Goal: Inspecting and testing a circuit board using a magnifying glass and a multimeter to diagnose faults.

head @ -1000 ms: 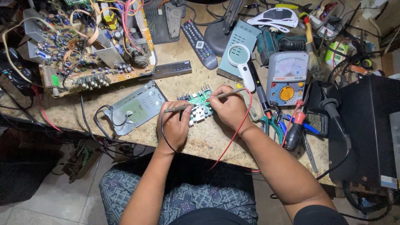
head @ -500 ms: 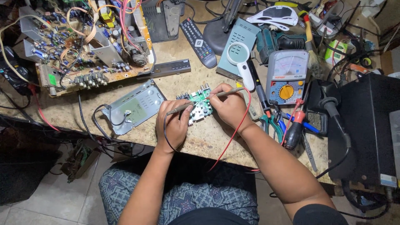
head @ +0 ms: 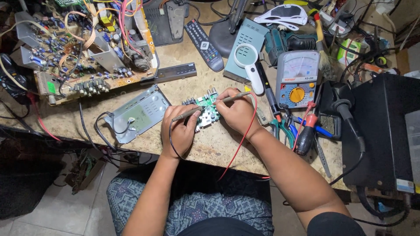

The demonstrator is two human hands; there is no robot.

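Hands unmoved since 0.5 s ago; 2 probes touch small green circuit board (head: 205,111).

Little is changed: the probes (head: 188,113) are kept on the board (head: 205,114) by both hands, only the view is shifted slightly.

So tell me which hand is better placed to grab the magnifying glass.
Right. The right hand sits nearest the magnifying glass, though it holds a probe. The left hand is farther, holding its own.
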